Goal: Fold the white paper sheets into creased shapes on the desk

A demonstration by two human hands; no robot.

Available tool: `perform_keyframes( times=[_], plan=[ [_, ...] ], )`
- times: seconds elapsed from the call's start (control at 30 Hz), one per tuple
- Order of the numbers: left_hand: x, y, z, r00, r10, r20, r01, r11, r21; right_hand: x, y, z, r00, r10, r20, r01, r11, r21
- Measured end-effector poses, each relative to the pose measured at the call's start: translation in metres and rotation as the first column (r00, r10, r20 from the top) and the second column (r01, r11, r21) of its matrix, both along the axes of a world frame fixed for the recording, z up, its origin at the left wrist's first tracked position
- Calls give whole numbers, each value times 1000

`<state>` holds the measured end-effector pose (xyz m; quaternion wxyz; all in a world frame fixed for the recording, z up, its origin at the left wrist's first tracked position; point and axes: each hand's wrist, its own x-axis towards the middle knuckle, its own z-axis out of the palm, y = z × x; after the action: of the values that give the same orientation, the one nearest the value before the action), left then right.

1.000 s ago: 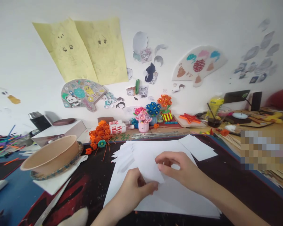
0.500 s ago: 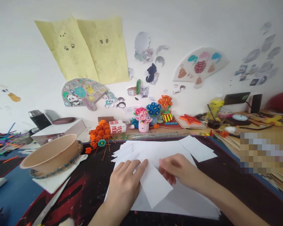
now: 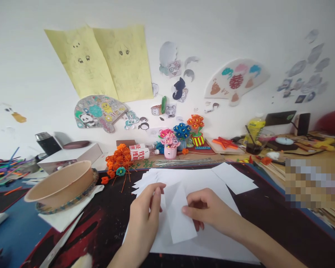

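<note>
We are holding a small white paper piece [image 3: 182,225] over the stacked white sheets [image 3: 206,247]. Our right hand [image 3: 209,208] is pinching its right edge, thumb in front; our left hand [image 3: 146,212] is curling narrowly by its left side, perhaps not gripping; we cannot tell. We are probably folding it, the next move calling for aligned edges. The paper is partly hiding our right fingers; pixelation is masking some of the desk [image 3: 333,153].

Two hands [image 3: 144,212], two fans [image 3: 237,80]
</note>
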<state>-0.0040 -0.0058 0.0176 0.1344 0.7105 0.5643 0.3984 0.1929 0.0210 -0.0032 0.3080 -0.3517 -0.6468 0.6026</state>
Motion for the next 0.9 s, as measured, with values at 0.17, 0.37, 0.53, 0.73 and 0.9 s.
perform_keyframes(
  times=[0.17,0.37,0.53,0.73,0.9],
  plan=[
    [3,-1,5,982,-57,180,89,981,-173,-1,-1,1,1000,-16,17,16,999,30],
    [6,-5,8,971,-130,199,166,971,-172,0,-1,0,998,-41,50,38,998,59],
    [8,-4,5,988,-83,133,104,981,-161,-1,-4,1,995,39,91,-45,997,67],
    [-1,2,-3,986,28,167,-7,992,-124,17,13,1,850,-380,365,198,873,446],
    [-3,6,-6,981,29,190,-3,991,-134,31,21,-4,590,-556,586,193,801,566]
  ],
)
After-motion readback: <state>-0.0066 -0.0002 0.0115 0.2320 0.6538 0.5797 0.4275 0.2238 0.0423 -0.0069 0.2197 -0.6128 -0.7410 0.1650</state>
